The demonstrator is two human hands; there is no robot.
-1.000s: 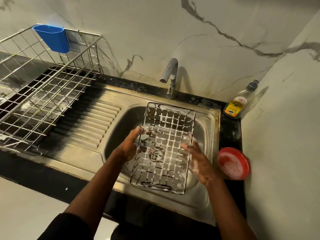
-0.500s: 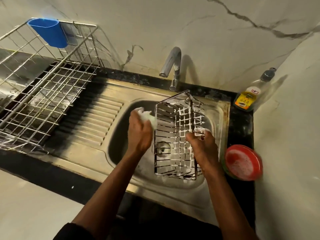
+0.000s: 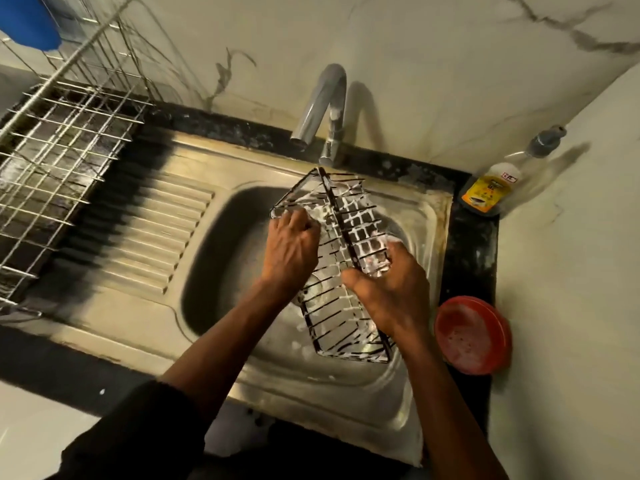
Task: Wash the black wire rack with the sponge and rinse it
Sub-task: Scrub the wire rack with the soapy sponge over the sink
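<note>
The black wire rack (image 3: 362, 220), coated in white foam, stands tilted on its long edge inside the sink basin (image 3: 221, 258). My left hand (image 3: 291, 247) presses against the rack's left side with curled fingers. A bit of the pale, foamy sponge (image 3: 313, 218) shows at the fingertips; the rest is hidden under the hand. My right hand (image 3: 391, 292) grips the rack's right side, thumb hooked over the upper wire edge and fingers behind the grid.
A faucet (image 3: 327, 98) stands behind the basin with no water seen running. At the back right corner is a dish soap bottle (image 3: 491, 188). A red soap dish (image 3: 471, 336) sits right of the sink. A metal drying rack (image 3: 62, 143) with a blue cup (image 3: 27, 24) stands over the drainboard at left.
The rack has gone from lying flat to standing on its edge and turned. My left hand with the sponge moved up onto its left side, and my right hand took hold of the right side.
</note>
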